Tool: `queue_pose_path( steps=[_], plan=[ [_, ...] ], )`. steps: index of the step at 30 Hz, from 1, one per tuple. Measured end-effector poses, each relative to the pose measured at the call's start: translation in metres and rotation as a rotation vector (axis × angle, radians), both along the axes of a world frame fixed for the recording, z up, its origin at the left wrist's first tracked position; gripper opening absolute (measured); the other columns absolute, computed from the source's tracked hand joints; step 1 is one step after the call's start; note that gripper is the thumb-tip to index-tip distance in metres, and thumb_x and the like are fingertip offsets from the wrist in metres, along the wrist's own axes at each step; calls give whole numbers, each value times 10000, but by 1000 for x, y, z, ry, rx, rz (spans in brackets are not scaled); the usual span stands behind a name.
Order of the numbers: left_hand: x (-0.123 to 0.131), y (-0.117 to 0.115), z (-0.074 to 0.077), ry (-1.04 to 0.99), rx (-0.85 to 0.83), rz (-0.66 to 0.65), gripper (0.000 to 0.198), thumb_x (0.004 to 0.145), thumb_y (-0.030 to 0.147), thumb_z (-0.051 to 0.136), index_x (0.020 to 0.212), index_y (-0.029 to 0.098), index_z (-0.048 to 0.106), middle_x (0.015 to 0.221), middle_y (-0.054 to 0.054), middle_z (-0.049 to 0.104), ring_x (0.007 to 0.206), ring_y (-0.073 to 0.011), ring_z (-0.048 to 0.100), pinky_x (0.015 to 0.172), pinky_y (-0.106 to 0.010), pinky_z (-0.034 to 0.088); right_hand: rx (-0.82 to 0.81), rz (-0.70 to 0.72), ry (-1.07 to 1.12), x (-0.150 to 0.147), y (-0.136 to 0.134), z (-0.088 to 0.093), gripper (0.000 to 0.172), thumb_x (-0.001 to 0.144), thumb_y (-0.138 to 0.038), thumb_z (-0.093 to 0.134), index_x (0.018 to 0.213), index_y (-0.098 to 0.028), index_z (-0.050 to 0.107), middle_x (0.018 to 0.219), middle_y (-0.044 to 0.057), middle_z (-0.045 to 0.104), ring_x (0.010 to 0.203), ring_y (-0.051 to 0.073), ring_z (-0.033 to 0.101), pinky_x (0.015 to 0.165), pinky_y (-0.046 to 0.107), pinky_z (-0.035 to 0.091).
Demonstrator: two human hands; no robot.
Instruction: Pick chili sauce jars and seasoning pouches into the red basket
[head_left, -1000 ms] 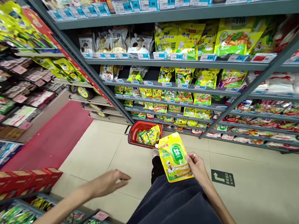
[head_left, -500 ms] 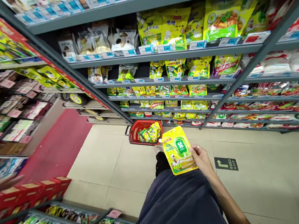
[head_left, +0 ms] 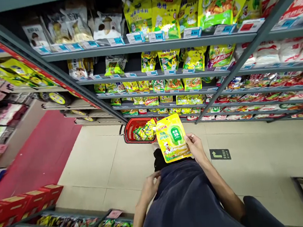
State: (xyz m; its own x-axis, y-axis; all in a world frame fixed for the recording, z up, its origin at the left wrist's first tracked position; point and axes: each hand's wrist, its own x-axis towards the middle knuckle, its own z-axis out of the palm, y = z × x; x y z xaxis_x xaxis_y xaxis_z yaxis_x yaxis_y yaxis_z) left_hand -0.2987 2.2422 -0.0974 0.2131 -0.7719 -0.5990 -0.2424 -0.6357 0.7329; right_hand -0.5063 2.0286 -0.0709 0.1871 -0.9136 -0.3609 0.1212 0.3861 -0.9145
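Note:
A yellow pouch (head_left: pixel 172 138) with a green label and a cartoon chef is gripped at its right edge by my right hand (head_left: pixel 195 146), thumb on its front. The pouch faces up in front of my dark shirt. My left hand (head_left: pixel 150 186) is beside the shirt, its fingers loosely bent near the cloth, with nothing visible in them. Beyond the pouch, a red basket (head_left: pixel 130 131) stands on the floor by the shelves and holds several small yellow and green packets (head_left: pixel 145 131).
A tall grey shelf unit (head_left: pixel 150 47) full of yellow, white and red bags runs across the front. Lower bins (head_left: pixel 68 220) of packets stand at the bottom left, beside red boxes (head_left: pixel 28 204). An exit sign (head_left: pixel 220 154) is on the tiled floor.
My left hand has come from the far left edge to beside my shirt. My right hand still holds the pouch, slightly higher and further left in view. The view has shifted.

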Motion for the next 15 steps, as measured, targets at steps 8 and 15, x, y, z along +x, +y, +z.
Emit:
queue_pose_path(
  steps=[8, 15],
  plan=[
    [63, 12, 55, -49, 64, -516, 518, 982, 564, 459, 1245, 230, 755, 1294, -110, 742, 1209, -323, 694, 1032, -405, 543, -4, 13, 20, 0, 15, 7, 372, 849, -584, 738, 935, -227, 681, 894, 30, 746, 809, 207, 661, 757, 316, 526],
    [203, -56, 187, -722, -113, -522, 715, 845, 769, 473, 1268, 247, 717, 1272, -56, 757, 1153, -330, 716, 1097, -464, 505, 3, 64, -6, 15, 29, 7, 363, 849, -568, 747, 912, -217, 680, 862, 26, 730, 791, 196, 639, 751, 308, 512]
  ],
)
